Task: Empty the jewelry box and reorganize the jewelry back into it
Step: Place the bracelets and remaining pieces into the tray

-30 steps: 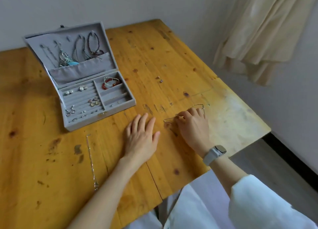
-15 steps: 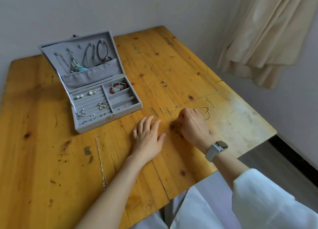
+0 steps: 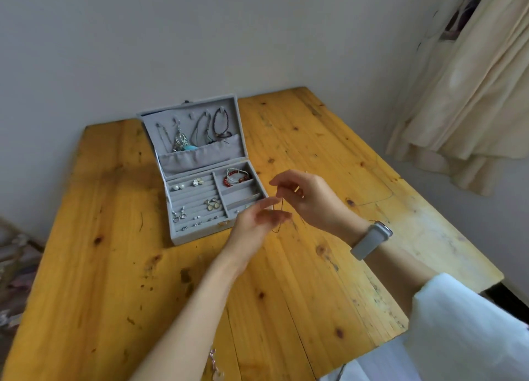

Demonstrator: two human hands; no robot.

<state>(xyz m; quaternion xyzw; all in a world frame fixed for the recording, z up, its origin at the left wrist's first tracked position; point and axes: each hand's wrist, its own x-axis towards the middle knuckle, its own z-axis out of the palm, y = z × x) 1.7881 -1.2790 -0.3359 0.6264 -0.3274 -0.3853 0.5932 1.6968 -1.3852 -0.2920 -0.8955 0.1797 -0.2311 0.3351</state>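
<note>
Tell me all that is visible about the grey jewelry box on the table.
The jewelry box is grey, soft-lined like velvet, and stands open on the wooden table near the wall. Its lid is raised upright; necklaces hang inside it above a cloth pocket. The base has ring rows on the left holding earrings and compartments on the right; the rear one holds a red bead bracelet. Neither hand touches the box.

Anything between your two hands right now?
In the head view, a thin chain hangs from the right hand, which pinches it, down past the left hand; whether the left fingers touch it is unclear.
</note>
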